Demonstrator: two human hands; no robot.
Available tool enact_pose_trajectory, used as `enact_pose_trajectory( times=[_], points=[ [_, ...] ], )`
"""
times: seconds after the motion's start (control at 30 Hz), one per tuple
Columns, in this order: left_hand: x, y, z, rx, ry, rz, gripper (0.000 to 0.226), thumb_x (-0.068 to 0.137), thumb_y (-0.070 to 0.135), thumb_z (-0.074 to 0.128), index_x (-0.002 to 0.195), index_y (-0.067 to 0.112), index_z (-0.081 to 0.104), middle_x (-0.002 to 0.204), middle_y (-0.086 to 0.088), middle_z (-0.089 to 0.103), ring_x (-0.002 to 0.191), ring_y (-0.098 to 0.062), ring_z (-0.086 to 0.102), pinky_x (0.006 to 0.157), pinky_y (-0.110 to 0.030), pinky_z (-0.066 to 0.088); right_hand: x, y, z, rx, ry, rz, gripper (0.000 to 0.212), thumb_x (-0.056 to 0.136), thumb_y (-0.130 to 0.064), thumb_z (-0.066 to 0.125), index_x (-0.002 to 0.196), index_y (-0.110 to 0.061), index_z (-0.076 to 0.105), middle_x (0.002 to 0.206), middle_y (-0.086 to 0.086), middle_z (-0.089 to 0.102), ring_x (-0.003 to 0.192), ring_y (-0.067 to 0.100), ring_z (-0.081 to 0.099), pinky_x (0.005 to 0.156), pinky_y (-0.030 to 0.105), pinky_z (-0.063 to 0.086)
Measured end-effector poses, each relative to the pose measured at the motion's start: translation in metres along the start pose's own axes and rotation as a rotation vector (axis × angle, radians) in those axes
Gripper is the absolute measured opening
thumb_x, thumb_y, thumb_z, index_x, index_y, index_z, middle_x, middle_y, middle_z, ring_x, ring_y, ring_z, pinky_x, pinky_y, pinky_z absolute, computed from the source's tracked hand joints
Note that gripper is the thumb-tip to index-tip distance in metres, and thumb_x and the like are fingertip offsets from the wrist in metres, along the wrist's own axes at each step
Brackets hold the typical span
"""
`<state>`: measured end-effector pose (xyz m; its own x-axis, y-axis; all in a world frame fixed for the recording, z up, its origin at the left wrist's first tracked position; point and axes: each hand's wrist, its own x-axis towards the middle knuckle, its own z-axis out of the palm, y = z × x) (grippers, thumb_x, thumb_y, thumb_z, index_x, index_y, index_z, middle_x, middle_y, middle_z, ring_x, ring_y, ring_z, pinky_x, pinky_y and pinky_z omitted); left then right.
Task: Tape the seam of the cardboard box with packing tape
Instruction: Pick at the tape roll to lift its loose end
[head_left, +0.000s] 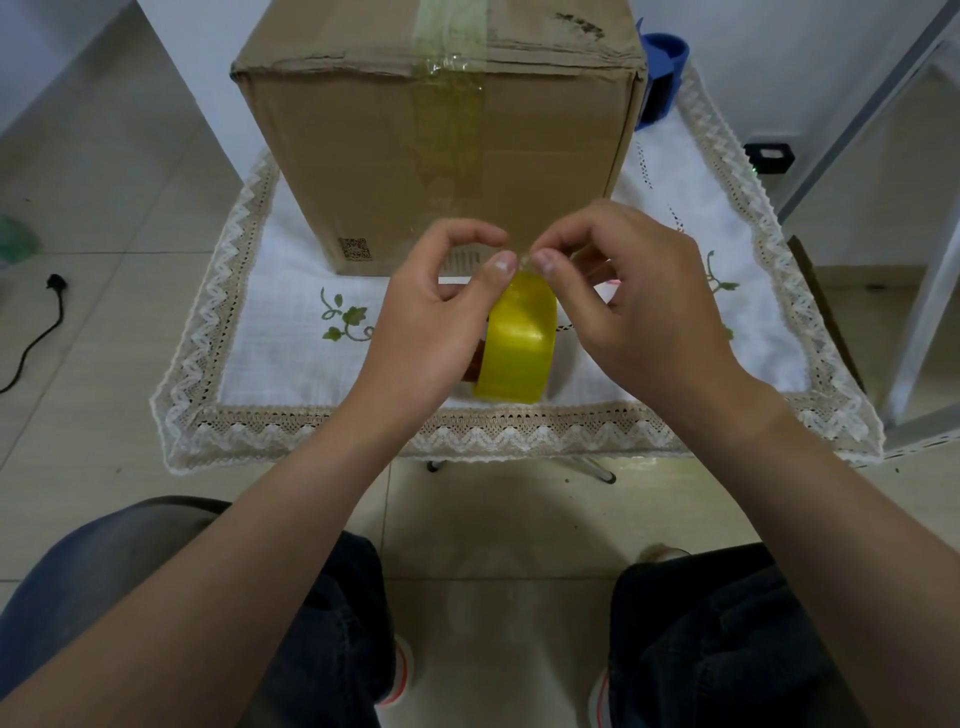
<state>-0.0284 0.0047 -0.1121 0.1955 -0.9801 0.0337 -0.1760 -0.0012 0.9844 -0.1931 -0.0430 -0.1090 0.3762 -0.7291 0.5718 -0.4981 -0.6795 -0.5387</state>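
- A small table draped in a white embroidered cloth (291, 332) with a lace border is standing on a pale tiled floor (104, 171), in front of a seated person whose dark-trousered knees are showing at the bottom of the view.
- A tall brown cardboard box (436, 150) is sitting upright at the back of the cloth, its top edge scuffed and creased.
- A strip of yellowish clear tape (448, 104) is already running along the top seam and down the middle of the near face.
- A small square code (355, 249) is printed low on the box's near face; a pale label beside it is mostly hidden by the hands, and nothing on it can be read.
- A roll of yellow packing tape (519, 345) is being held on edge just above the cloth, in front of the box.
- The left hand (431, 322) is cradling the roll from the side, thumb pressing at its top.
- The right hand (634, 301) is pinching at the roll's top edge with thumb and forefinger, meeting the left thumb there.
- A blue object (662, 78) is peeking out from behind the box's right side.
- A black cable (36, 332) is lying on the floor at the left.
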Motion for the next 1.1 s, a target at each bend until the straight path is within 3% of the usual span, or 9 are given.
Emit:
enact_pose_trajectory(
  times=[0.1, 0.23, 0.37, 0.47, 0.57, 0.7, 0.8, 0.93, 1.1],
  points=[
    [-0.0022, 0.0031, -0.0009, 0.027, -0.020, 0.057, 0.005, 0.104, 0.025, 0.061, 0.105, 0.021, 0.059, 0.067, -0.037, 0.048, 0.048, -0.023, 0.042, 0.043, -0.028, 0.037, 0.0001, 0.0003, -0.0013, 0.016, 0.015, 0.038, 0.008, 0.096, -0.019, 0.065, 0.094, -0.014, 0.071, 0.088, -0.002, 0.071, 0.074, 0.019, 0.067, 0.066, 0.046, 0.057],
    [-0.0034, 0.0037, 0.0009, 0.080, -0.043, 0.104, 0.008, 0.105, 0.021, 0.058, 0.097, 0.023, 0.060, 0.062, -0.027, 0.051, 0.046, -0.019, 0.045, 0.042, -0.027, 0.039, 0.0008, 0.0007, -0.0044, 0.033, 0.042, 0.096, 0.006, 0.094, -0.018, 0.067, 0.092, -0.016, 0.072, 0.084, -0.004, 0.071, 0.069, 0.014, 0.065, 0.065, 0.039, 0.057],
    [-0.0038, 0.0025, 0.0026, 0.078, -0.047, 0.093, 0.002, 0.100, 0.022, 0.066, 0.099, 0.022, 0.065, 0.054, -0.016, 0.056, 0.049, -0.026, 0.048, 0.044, -0.035, 0.046, 0.0011, -0.0001, -0.0042, 0.054, 0.042, 0.131, 0.006, 0.093, -0.017, 0.068, 0.090, -0.019, 0.073, 0.081, -0.008, 0.070, 0.068, 0.011, 0.064, 0.063, 0.032, 0.055],
    [-0.0050, 0.0023, 0.0040, 0.072, -0.038, 0.105, 0.005, 0.098, 0.025, 0.071, 0.097, 0.024, 0.066, 0.065, -0.029, 0.064, 0.056, -0.047, 0.057, 0.046, -0.049, 0.052, 0.0015, -0.0011, -0.0036, 0.064, 0.041, 0.143, 0.007, 0.093, -0.017, 0.068, 0.090, -0.019, 0.074, 0.081, -0.008, 0.071, 0.068, 0.012, 0.064, 0.064, 0.033, 0.055],
    [-0.0051, 0.0022, 0.0039, 0.070, -0.010, 0.115, 0.010, 0.099, 0.028, 0.070, 0.091, 0.023, 0.066, 0.063, -0.033, 0.058, 0.049, -0.041, 0.050, 0.046, -0.052, 0.049, 0.0025, -0.0015, -0.0050, 0.076, 0.049, 0.125, 0.008, 0.094, -0.020, 0.070, 0.092, -0.020, 0.077, 0.084, -0.006, 0.074, 0.069, 0.013, 0.065, 0.065, 0.032, 0.054],
    [-0.0039, 0.0034, 0.0022, 0.028, 0.003, 0.073, 0.014, 0.100, 0.029, 0.068, 0.089, 0.022, 0.064, 0.071, -0.040, 0.060, 0.060, -0.057, 0.053, 0.047, -0.059, 0.050, 0.0025, 0.0005, -0.0048, 0.048, 0.046, 0.109, 0.026, 0.093, -0.022, 0.073, 0.118, -0.016, 0.076, 0.088, -0.008, 0.072, 0.064, 0.013, 0.061, 0.065, 0.025, 0.054],
    [-0.0036, 0.0045, 0.0008, 0.006, 0.012, 0.047, 0.014, 0.100, 0.027, 0.068, 0.088, 0.024, 0.063, 0.075, -0.042, 0.061, 0.059, -0.053, 0.057, 0.046, -0.061, 0.051, 0.0036, 0.0029, -0.0063, 0.145, 0.036, 0.235, 0.051, 0.092, -0.023, 0.074, 0.141, -0.016, 0.061, 0.092, -0.016, 0.070, 0.060, 0.013, 0.059, 0.063, 0.014, 0.050],
    [-0.0040, 0.0049, 0.0016, -0.023, 0.042, 0.027, 0.009, 0.100, 0.024, 0.068, 0.091, 0.026, 0.070, 0.082, -0.036, 0.068, 0.063, -0.032, 0.060, 0.048, -0.060, 0.054, 0.0072, 0.0029, -0.0074, 0.309, -0.045, 0.428, 0.011, 0.092, -0.020, 0.076, 0.101, -0.025, 0.078, 0.095, -0.003, 0.075, 0.067, 0.025, 0.070, 0.067, 0.037, 0.062],
    [-0.0031, 0.0048, 0.0027, -0.008, 0.070, 0.032, 0.011, 0.100, 0.026, 0.069, 0.092, 0.027, 0.076, 0.090, -0.037, 0.067, 0.069, -0.032, 0.058, 0.055, -0.062, 0.054, 0.0085, 0.0020, -0.0078, 0.484, -0.079, 0.521, 0.017, 0.097, -0.011, 0.068, 0.088, -0.021, 0.078, 0.097, 0.006, 0.076, 0.062, 0.010, 0.065, 0.059, 0.029, 0.057]
  ],
)
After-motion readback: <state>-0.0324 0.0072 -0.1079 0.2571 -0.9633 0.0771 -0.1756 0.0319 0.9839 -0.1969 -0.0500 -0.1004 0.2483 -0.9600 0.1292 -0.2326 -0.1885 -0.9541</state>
